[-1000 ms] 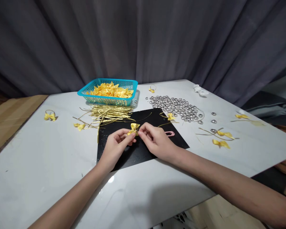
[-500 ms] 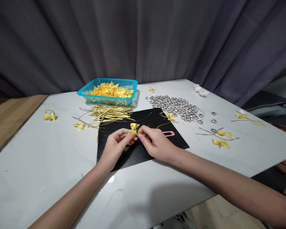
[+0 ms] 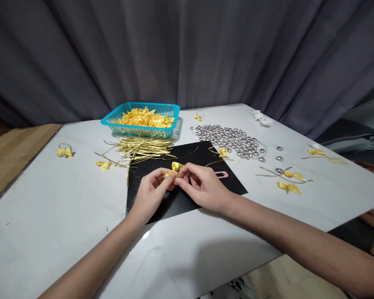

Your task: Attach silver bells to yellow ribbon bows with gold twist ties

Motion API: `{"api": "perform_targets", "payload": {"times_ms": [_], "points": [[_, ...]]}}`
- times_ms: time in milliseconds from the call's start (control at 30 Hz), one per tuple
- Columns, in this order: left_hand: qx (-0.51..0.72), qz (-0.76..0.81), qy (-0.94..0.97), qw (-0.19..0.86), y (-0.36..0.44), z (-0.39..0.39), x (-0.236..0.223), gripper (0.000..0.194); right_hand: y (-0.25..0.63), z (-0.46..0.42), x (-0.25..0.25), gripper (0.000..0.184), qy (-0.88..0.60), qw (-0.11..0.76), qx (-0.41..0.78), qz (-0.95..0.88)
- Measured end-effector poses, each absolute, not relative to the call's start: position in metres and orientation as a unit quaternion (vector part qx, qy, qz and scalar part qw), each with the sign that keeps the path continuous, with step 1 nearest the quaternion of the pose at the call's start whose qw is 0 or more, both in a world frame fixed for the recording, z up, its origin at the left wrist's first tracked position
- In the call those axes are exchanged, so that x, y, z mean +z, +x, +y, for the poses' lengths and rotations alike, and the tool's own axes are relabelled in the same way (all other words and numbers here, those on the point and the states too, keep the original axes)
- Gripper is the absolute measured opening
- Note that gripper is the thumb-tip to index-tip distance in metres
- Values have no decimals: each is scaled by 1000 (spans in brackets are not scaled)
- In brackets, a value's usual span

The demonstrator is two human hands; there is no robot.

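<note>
Above a black mat (image 3: 162,207), a small yellow ribbon bow (image 3: 175,167) is pinched between both hands. My left hand (image 3: 152,189) is closed on the bow's left side, thumb on top. Thumb and forefinger of my right hand (image 3: 202,185) grip its right side, close against the left fingertips. The middle of the bow is partly covered by fingers. Just right of my right hand, a pink slotted tool (image 3: 222,175) lies on the mat. Behind the hands is a bundle of gold twist ties (image 3: 146,146).
A teal basket (image 3: 140,132) of yellow bows stands at the back. Silver oval beads (image 3: 229,137) are heaped right of it. Loose bows (image 3: 289,187) lie at the right, and a bow with a wire loop (image 3: 65,152) at the left. White tissue (image 3: 262,118) sits near the back edge.
My right hand has shifted slightly left, its thumb and forefinger now on the bow against my left fingertips. My left hand stays nearly in place.
</note>
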State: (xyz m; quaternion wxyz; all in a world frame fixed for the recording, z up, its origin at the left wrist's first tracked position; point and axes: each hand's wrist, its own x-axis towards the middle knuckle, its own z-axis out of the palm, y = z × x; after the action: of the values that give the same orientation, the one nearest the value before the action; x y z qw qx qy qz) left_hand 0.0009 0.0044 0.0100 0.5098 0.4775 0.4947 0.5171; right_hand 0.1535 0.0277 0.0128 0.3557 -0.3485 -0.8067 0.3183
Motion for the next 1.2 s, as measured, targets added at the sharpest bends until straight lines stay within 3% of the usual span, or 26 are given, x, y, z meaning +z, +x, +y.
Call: {"api": "perform_targets", "payload": {"times_ms": [300,567,867,967,1200], "points": [[487,496,525,492,2,3,9,24,156,30,13,7,-317,375,280,-825],[433,492,590,472,1,1,5,18,159,32,17,8,-294,364,246,-849],[385,474,630,480,2,-1,3,22,158,38,18,10,-369,313,365,-796],[390,478,618,487,2,-1,3,21,159,38,21,8,-373,335,396,-769],[395,471,598,514,1,0,2,22,165,39,32,6,-300,313,368,-823]]}}
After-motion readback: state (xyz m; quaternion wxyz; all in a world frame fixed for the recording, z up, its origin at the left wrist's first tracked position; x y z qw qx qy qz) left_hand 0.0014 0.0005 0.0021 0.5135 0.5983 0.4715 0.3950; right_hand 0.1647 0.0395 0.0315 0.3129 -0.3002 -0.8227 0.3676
